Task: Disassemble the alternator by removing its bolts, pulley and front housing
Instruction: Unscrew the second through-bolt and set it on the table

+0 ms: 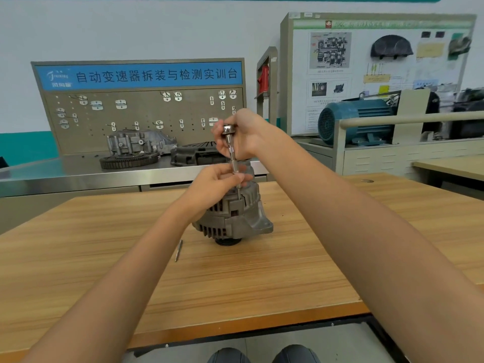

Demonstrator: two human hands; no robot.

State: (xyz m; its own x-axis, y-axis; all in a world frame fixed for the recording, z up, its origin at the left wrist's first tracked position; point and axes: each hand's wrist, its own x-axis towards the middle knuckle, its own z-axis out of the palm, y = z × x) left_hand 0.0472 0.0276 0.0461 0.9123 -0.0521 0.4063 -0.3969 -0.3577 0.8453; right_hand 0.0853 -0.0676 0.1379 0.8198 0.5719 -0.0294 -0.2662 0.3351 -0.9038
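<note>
From the head view, the alternator (231, 217) stands near the middle of the wooden worktop (288, 271), resting on its dark lower end, ribbed housing facing the person. A slim socket driver (231, 150) rises nearly upright from the top of the alternator, its long axis vertical and tilted slightly to the left at the top. The right hand (246, 134) is the upper grip: its fingers are curled round the driver's round silver cap and upper shaft. The left hand (217, 186) is the lower grip, directly beneath the right and just above the housing, its fingertips pinching the lower shaft where it meets the alternator. Both hands are thus clamped on the tool, not on the alternator itself, which stands unheld. The bolt under the tool tip lies straight down from both grips; in my judgement, turning it depends on keeping the shaft in line with that bolt, and the left hand is the nearer to it. The bolt head and tool tip are hidden behind the left fingers, so engagement cannot be confirmed. A thin loose bolt (178, 250) lies on the worktop just left of the alternator, apart from it. Whether the pulley is fitted cannot be told from here.
</note>
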